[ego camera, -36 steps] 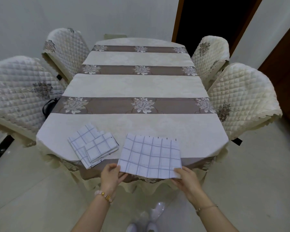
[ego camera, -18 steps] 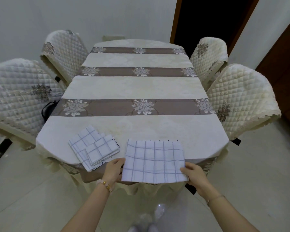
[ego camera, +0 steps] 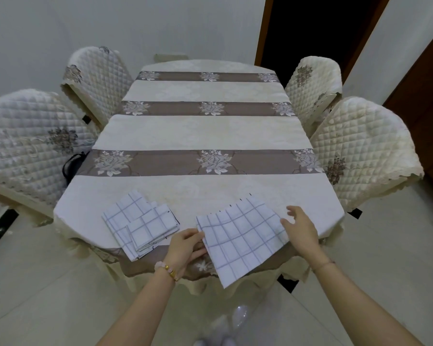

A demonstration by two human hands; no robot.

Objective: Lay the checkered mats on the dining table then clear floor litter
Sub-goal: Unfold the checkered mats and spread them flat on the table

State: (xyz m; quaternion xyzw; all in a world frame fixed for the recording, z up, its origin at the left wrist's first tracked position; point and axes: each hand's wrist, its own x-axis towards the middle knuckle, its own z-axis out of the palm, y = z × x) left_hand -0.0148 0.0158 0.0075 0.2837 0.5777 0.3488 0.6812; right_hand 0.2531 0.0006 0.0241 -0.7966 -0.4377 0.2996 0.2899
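Checkered mat point(ego camera: 240, 239) askew on the dining table point(ego camera: 203, 136), its near corner overhanging the edge.
Left hand point(ego camera: 185, 245) pinches its left edge; right hand point(ego camera: 299, 227) hovers open beside its right edge (touching? unclear). Folded mats point(ego camera: 140, 227) lie left of it. Best to square it, then smooth flat.

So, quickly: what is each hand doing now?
Left hand: pinching the left edge of the unfolded checkered mat.
Right hand: open, fingers spread at its right edge.
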